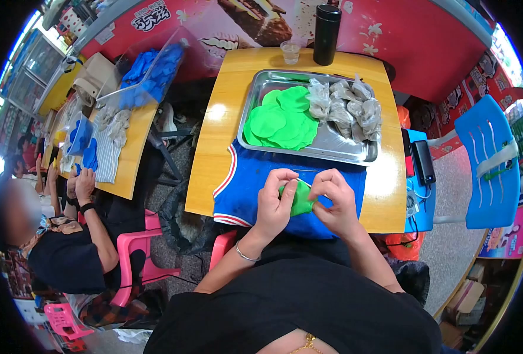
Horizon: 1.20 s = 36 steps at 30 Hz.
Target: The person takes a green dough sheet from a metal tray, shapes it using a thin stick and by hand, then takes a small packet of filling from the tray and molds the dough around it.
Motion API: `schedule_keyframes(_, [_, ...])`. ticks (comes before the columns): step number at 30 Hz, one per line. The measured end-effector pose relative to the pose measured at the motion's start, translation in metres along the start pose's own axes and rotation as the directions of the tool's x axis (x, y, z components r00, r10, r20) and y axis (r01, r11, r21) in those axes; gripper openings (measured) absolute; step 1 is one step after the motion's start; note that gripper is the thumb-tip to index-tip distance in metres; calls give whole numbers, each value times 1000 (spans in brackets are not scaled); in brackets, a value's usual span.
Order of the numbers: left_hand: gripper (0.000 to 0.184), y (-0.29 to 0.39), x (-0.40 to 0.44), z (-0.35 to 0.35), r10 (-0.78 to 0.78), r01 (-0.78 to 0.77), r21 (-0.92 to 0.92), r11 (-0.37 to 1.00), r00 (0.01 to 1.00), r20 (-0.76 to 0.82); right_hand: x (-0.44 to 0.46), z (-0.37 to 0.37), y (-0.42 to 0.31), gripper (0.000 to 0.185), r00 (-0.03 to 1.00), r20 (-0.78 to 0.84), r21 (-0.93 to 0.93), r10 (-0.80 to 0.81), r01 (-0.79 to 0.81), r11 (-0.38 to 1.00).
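Observation:
Between my two hands is a bright green fabric piece (301,199), pinched over the near edge of the table. My left hand (277,197) grips its left side with thumb and fingers. The right side is pinched by my right hand (334,200). A blue jersey (255,177) with red and white trim lies under my hands. Beyond it stands a metal tray (344,150), holding a pile of flat green fabric rounds (279,118) on the left and several greyish bundles in clear plastic (350,109) on the right.
A black bottle (327,35) and a clear cup (290,52) stand at the table's far edge. A blue chair (489,162) is on the right. To the left, another person (66,253) handles blue pieces at a second table (128,171); a clear bin (155,71) of blue fabric stands there.

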<state>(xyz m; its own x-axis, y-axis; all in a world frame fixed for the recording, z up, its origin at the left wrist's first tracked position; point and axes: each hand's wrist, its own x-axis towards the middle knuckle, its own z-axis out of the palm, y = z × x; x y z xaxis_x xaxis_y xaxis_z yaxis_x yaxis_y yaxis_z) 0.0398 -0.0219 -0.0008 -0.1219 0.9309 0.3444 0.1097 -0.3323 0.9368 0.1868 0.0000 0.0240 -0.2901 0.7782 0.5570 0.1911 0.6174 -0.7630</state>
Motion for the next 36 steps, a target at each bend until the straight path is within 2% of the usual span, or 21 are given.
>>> schedule_keyframes(1, [14, -1, 0, 0, -13, 13, -1, 1000, 1000, 14, -1, 0, 2, 21, 999, 15, -21, -44, 45, 999])
schedule_keyframes(4, [13, -2, -2, 1, -32, 31, -42, 999, 999, -21, -7, -5, 8, 20, 998, 16, 5, 67, -67, 998])
schedule_keyframes(7, [14, -3, 1, -5, -80, 73, -57, 996, 988, -132, -18, 0, 12, 18, 923, -166, 224, 347, -307, 925])
schedule_keyframes(8, [14, -2, 1, -7, -83, 72, -81, 994, 987, -140, -20, 2, 11, 17, 881, -160, 378, 446, -363, 852])
schedule_keyframes(11, [14, -1, -2, -3, -114, 93, -117, 989, 975, -189, -21, 7, 4, 20, 947, -103, 275, 303, -266, 924])
schedule_keyframes(12, [14, 0, -3, -1, -110, 86, -126, 988, 975, -193, -20, 7, -2, 26, 963, -49, 175, 264, -252, 952])
schedule_keyframes(13, [14, 2, -4, 1, -106, 80, -135, 988, 975, -197, -18, 10, -6, 30, 965, -32, 137, 261, -255, 957])
schedule_keyframes(15, [14, 0, -6, 4, -68, 47, -105, 993, 976, -207, -18, 15, -8, 26, 968, -16, 47, 251, -250, 967])
schedule_keyframes(18, [14, -5, -7, 4, 18, -20, -5, 1000, 976, -218, -25, 20, 3, 22, 951, 49, 70, 305, -308, 949])
schedule_keyframes(21, [14, -1, -4, 2, 44, -40, 23, 999, 975, -218, -27, 22, 5, 14, 950, 43, 180, 310, -313, 932])
schedule_keyframes(22, [14, 0, -3, 2, 39, -36, 18, 999, 976, -215, -26, 24, 2, 13, 920, 60, 349, 388, -384, 855])
schedule_keyframes(24, [13, 1, -3, 1, 52, -45, 37, 998, 973, -223, -23, 28, -5, 15, 843, 136, 641, 521, -476, 602])
schedule_keyframes(27, [12, 2, -2, 3, 110, -87, 104, 991, 966, -236, -25, 20, -2, 19, 827, 273, 637, 491, -538, 552])
schedule_keyframes(30, [12, 0, -2, 3, 158, -128, 144, 981, 961, -227, -23, 14, 1, 22, 821, 279, 602, 499, -554, 575])
schedule_keyframes(32, [12, -3, 1, 4, 189, -156, 154, 976, 954, -232, -23, 13, 1, 22, 824, 191, 663, 533, -509, 550])
schedule_keyframes(35, [12, -4, 6, -9, 108, -68, 133, 989, 943, -314, -18, 7, 3, 21, 817, 31, 725, 575, -414, 550])
schedule_keyframes(36, [13, -4, 6, -10, 130, -80, 166, 983, 941, -313, -17, 5, -1, 19, 811, 66, 672, 582, -467, 575])
